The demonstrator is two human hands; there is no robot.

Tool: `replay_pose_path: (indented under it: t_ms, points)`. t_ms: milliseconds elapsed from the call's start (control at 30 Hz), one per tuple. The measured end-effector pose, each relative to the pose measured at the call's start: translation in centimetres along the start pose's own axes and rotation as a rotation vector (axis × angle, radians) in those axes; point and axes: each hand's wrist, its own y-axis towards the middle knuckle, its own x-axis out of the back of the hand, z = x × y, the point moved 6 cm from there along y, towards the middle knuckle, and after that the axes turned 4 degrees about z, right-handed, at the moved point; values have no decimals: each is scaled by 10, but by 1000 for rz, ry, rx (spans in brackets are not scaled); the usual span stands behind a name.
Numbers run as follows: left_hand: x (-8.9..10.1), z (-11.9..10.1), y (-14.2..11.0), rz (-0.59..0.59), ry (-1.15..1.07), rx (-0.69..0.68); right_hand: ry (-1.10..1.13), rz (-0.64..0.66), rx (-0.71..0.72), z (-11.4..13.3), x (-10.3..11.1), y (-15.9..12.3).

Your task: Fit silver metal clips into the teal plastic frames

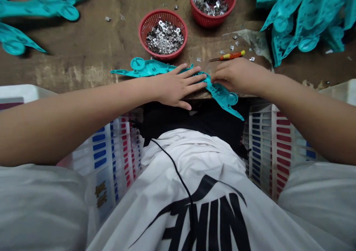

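The left hand (178, 87) lies flat and open on a long teal plastic moulding (147, 68), fingers spread, while the right hand (236, 76) curls down onto the same piece, though whether it truly grips cannot be told. The moulding lies across the front edge of the wooden surface (94, 43), one end jutting past it, with a small orange-and-yellow screwdriver (229, 55) just beyond the right hand. Further on stand two red plastic baskets (162, 12) of small metal pieces (164, 38) — a heap of teal mouldings (303, 17) lies to the right, two more (41, 6) to the left.
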Motion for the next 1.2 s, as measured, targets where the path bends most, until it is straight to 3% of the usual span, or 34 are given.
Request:
replay_pose_path:
  t_ms: [433, 567, 667, 767, 867, 1033, 1133, 1200]
  points:
    - [-6, 7, 6, -19, -34, 49, -191, 12, -28, 8, -3, -4]
    - [3, -5, 0, -3, -36, 26, -295, 89, -90, 21, -5, -3]
    - [8, -17, -6, 29, 17, -11, -240, 125, -128, 23, -1, -4]
    - [12, -22, -11, 10, 64, -4, -49, 14, -177, 9, 13, -7]
    - [17, -20, -17, -53, 85, 39, -6, -148, -348, -23, 29, -10]
    - [30, -22, -22, -81, 263, 122, -148, -42, -541, -57, 20, -1]
    - [41, -28, -21, -72, 373, 146, -148, -108, -545, -57, 21, -4]
    - [50, -31, -21, -110, 390, 146, -62, -191, -447, -47, 23, -9]
